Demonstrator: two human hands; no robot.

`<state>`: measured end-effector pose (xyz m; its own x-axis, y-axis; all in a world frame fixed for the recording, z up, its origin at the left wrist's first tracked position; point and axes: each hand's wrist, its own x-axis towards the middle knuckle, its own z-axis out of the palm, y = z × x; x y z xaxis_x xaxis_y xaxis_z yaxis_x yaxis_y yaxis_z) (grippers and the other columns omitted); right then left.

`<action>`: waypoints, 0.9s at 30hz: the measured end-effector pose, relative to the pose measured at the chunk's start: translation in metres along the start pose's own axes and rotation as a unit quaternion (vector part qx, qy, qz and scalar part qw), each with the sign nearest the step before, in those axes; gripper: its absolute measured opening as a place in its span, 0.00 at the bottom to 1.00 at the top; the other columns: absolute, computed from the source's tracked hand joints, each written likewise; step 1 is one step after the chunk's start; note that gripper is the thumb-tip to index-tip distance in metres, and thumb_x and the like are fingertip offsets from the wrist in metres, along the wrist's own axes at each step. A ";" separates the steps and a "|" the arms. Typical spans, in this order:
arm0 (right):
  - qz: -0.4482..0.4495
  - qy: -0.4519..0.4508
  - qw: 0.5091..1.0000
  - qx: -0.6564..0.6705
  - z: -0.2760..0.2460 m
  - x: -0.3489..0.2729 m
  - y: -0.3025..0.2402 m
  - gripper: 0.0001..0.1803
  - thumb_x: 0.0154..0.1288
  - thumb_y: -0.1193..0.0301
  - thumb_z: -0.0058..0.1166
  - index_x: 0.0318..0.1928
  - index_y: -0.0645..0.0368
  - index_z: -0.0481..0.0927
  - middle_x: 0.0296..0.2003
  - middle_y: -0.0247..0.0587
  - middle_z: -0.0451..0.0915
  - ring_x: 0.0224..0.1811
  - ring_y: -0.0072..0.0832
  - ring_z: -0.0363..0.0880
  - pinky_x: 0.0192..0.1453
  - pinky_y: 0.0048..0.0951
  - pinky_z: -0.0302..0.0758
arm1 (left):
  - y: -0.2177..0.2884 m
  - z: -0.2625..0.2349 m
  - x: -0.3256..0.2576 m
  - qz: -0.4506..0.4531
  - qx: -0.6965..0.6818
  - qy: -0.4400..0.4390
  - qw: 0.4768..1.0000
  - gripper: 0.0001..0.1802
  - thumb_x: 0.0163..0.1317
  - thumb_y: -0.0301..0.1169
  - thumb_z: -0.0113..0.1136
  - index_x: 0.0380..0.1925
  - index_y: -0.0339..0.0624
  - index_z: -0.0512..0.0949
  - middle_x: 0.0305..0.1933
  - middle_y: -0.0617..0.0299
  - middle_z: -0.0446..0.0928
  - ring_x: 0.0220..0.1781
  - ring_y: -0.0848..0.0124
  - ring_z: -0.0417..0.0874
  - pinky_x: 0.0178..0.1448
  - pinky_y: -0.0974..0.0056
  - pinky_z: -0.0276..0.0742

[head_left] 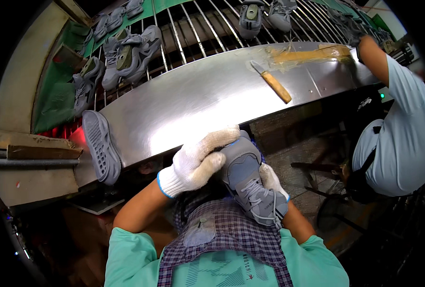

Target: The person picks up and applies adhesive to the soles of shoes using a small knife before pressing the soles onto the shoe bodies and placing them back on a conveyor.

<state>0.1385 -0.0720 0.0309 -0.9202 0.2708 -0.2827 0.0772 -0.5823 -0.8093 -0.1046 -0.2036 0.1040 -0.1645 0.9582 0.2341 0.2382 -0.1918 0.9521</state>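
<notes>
A grey lace-up sneaker (246,172) is held in front of my chest, its toe pointing away toward the metal ledge. My left hand (198,158), in a white knitted glove, closes around the toe end with fingers over the tip. Along the sneaker's right side, my gloved right hand (270,179) grips it; the shoe hides part of that hand. At the left end of the ledge lies a loose grey shoe sole (101,147). A knife with a wooden handle (275,87) rests on the ledge beyond the sneaker.
The curved metal ledge (183,107) borders a rack of metal rollers (193,33) carrying several grey sneakers (126,57). Brown tape (313,53) covers part of the ledge. At the right sits a co-worker in a light blue shirt (403,129), one arm over the ledge.
</notes>
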 end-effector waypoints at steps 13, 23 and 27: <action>-0.022 0.063 0.969 0.240 -0.042 0.015 0.041 0.51 0.79 0.32 0.38 0.81 0.63 0.60 0.74 0.58 0.70 0.74 0.45 0.75 0.75 0.45 0.78 | -0.075 0.085 -0.042 -0.044 -0.006 0.178 0.983 0.47 0.63 0.20 0.66 0.82 0.36 0.57 0.81 0.41 0.66 0.82 0.52 0.70 0.83 0.53 0.66; 0.038 0.081 0.963 0.253 -0.014 -0.003 0.011 0.48 0.77 0.32 0.45 0.80 0.57 0.65 0.71 0.54 0.75 0.69 0.43 0.79 0.73 0.44 0.79 | -0.030 0.066 -0.038 -0.140 -0.204 0.112 0.962 0.41 0.68 0.20 0.63 0.81 0.32 0.60 0.83 0.44 0.64 0.83 0.59 0.67 0.84 0.58 0.66; 0.029 0.080 0.964 0.251 -0.015 -0.002 0.008 0.47 0.77 0.33 0.46 0.79 0.57 0.66 0.70 0.54 0.76 0.68 0.43 0.80 0.72 0.44 0.80 | -0.030 0.073 -0.039 -0.148 -0.197 0.116 0.962 0.43 0.68 0.19 0.64 0.82 0.32 0.58 0.84 0.45 0.62 0.84 0.60 0.65 0.84 0.58 0.66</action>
<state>0.1464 -0.0660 0.0173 -0.8462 0.3178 -0.4276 -0.1054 -0.8866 -0.4504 -0.0360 -0.2198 0.0518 -0.3895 0.9187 -0.0655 -0.2269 -0.0268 0.9735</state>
